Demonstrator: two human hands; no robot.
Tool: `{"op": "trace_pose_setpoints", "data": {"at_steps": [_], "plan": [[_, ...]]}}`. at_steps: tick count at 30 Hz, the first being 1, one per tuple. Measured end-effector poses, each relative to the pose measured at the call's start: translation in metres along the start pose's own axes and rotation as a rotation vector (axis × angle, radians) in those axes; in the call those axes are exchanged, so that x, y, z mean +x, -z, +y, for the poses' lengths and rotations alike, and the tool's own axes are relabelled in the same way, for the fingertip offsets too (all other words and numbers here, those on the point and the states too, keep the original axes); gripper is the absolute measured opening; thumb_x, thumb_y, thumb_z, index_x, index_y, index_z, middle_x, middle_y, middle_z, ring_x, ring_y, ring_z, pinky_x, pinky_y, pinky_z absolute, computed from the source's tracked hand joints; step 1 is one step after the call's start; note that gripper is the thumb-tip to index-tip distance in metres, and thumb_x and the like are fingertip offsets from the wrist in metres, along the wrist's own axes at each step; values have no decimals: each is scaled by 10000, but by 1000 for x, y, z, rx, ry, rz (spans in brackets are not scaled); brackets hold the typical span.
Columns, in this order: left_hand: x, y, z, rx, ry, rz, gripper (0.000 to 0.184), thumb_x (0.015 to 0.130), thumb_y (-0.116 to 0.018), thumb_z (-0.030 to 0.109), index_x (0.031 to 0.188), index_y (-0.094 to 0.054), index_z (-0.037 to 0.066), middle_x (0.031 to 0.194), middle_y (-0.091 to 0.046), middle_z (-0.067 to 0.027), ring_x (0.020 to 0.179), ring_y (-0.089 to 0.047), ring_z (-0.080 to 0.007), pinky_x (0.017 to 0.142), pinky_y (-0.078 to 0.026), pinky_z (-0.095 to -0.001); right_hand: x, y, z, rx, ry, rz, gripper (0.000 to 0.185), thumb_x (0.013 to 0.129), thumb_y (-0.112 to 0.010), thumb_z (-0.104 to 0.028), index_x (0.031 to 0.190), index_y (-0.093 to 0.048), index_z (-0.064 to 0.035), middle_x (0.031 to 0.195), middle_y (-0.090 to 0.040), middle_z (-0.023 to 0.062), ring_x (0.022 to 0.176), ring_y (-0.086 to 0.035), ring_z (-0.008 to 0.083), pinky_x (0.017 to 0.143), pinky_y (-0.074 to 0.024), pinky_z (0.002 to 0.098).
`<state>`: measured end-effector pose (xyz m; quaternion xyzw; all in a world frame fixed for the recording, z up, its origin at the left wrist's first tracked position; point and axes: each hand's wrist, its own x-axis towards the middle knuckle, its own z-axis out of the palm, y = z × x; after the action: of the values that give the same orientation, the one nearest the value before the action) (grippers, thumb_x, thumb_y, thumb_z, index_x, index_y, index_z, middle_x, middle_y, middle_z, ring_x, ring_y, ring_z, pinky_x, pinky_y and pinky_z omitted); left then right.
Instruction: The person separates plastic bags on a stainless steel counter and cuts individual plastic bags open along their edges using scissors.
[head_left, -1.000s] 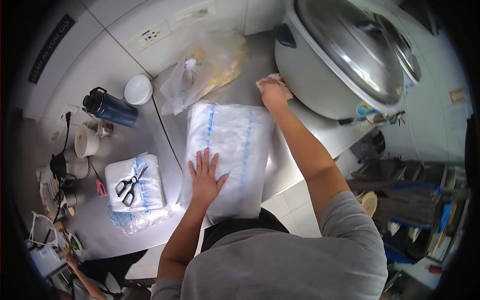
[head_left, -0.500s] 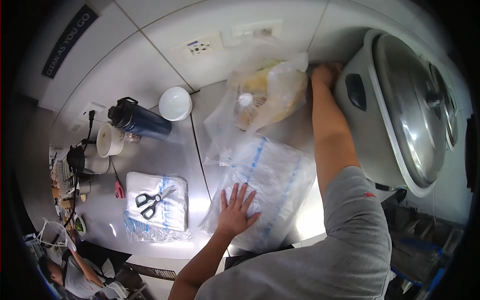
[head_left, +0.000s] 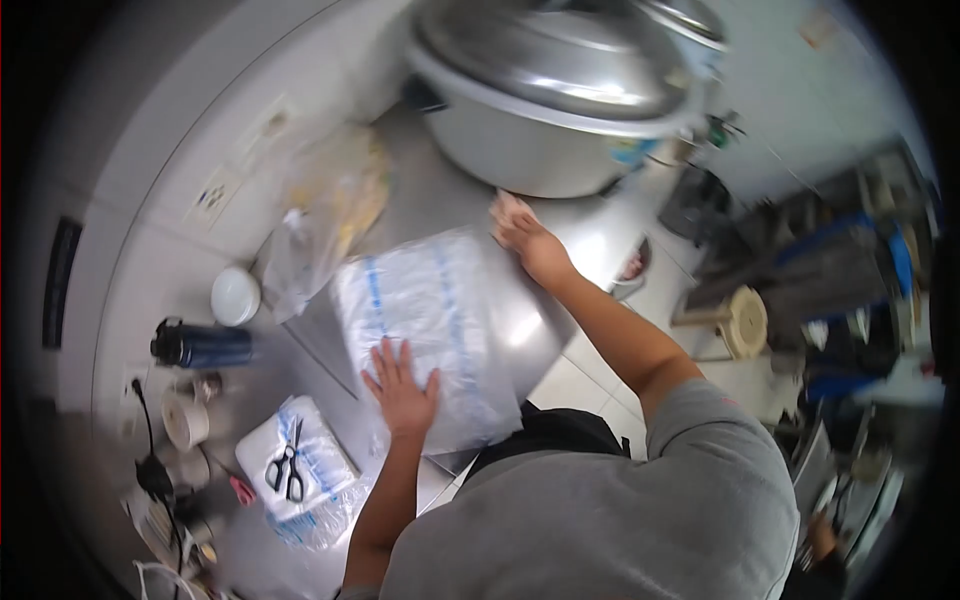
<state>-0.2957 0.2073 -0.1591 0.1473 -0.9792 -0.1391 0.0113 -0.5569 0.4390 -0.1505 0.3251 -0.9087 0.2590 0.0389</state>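
My left hand [head_left: 403, 388] lies flat with its fingers spread on a stack of clear plastic bags [head_left: 455, 330] with blue printed stripes. My right hand [head_left: 522, 232] is at the base of a large rice cooker [head_left: 520, 150] with a metal lid. Its fingers are drawn together and slightly blurred; whether anything is between them does not show. Beyond the stack, against the wall, a translucent plastic bag [head_left: 305, 255] holds something yellowish. Black-handled scissors [head_left: 288, 470] rest on a smaller pack of white bags [head_left: 318, 455] left of my left forearm.
Along the wall stand a white bowl [head_left: 236, 297], a dark blue bottle [head_left: 205, 345] and a white tub [head_left: 185, 420]. A red-handled tool [head_left: 242, 490] lies by the smaller pack. A round wooden stool [head_left: 745, 322] is on the floor to the right.
The view has swung to the right. My right hand has come from the gap behind the rice cooker to its near base. My left hand stays flat on the bags.
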Motion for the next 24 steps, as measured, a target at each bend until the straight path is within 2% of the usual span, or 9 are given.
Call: {"op": "trace_pose_setpoints", "data": {"at_steps": [5,8,10,14,17,18,19,21,24], "plan": [[-6,-9,-5,-12,-39,88,739,865,-564,470,1463,-304,121,1552,-196,-121,1446,-101,-324,1132,-24,-573,-275,81,147,110,-1021,368,524,986,-365,-450,885,-685,-48,660,-618,106,652,-591,221,640,-455,364],[-6,-12,-9,-86,-57,120,761,865,-573,458,1468,-282,97,1546,-212,-125,1443,-118,-324,1132,-26,-570,-337,179,114,-324,-1177,536,337,923,-542,-329,923,-705,-33,804,-674,195,786,-669,273,691,-499,372],[-6,-20,-18,-220,-62,155,783,854,-610,397,1467,-261,57,1533,-246,-131,1437,-147,-324,1131,-29,-565,-308,226,65,-225,-1161,768,279,921,-559,-267,992,-688,-30,830,-682,172,763,-666,255,691,-503,357],[7,-24,-43,-413,-58,88,792,794,-680,283,1445,-300,41,1522,-273,-130,1430,-174,-324,1130,-45,-566,-225,206,45,124,-365,1040,315,978,-469,-290,1022,-659,-42,801,-631,43,670,-582,167,617,-471,329],[5,-7,-42,-312,-94,-22,769,730,-727,233,1399,-390,58,1516,-283,-136,1427,-185,-320,1125,-64,-576,-166,143,-11,438,-615,275,272,979,-405,-222,1055,-582,-30,981,-600,97,960,-582,211,869,-461,369],[2,3,-37,-254,-105,-59,759,709,-741,222,1381,-424,67,1514,-286,-138,1426,-188,-319,1123,-71,-581,-150,63,40,277,-3,218,266,972,-401,-188,1132,-555,-43,1161,-565,135,1108,-524,237,977,-400,376],[2,11,-29,-217,-66,-90,747,700,-749,228,1365,-446,77,1512,-288,-140,1426,-189,-319,1121,-78,-585,-133,60,4,599,-225,16,262,946,-428,-160,1142,-554,-41,1267,-525,153,1188,-480,275,1035,-348,380],[3,26,-11,-150,26,-146,722,681,-766,240,1333,-490,97,1508,-293,-142,1426,-189,-320,1116,-94,-593,-131,-3,40,-233,222,183,352,871,-481,-149,1211,-514,-65,1245,-503,211,1219,-451,345,1016,-347,464],[-2,28,12,-2,22,34,700,698,-754,224,1336,-488,111,1503,-300,-146,1422,-187,-342,1110,-108,-602,-94,20,125,-128,19,172,397,869,-485,-149,1256,-488,-59,1337,-445,216,1298,-376,364,1070,-285,475]]}}
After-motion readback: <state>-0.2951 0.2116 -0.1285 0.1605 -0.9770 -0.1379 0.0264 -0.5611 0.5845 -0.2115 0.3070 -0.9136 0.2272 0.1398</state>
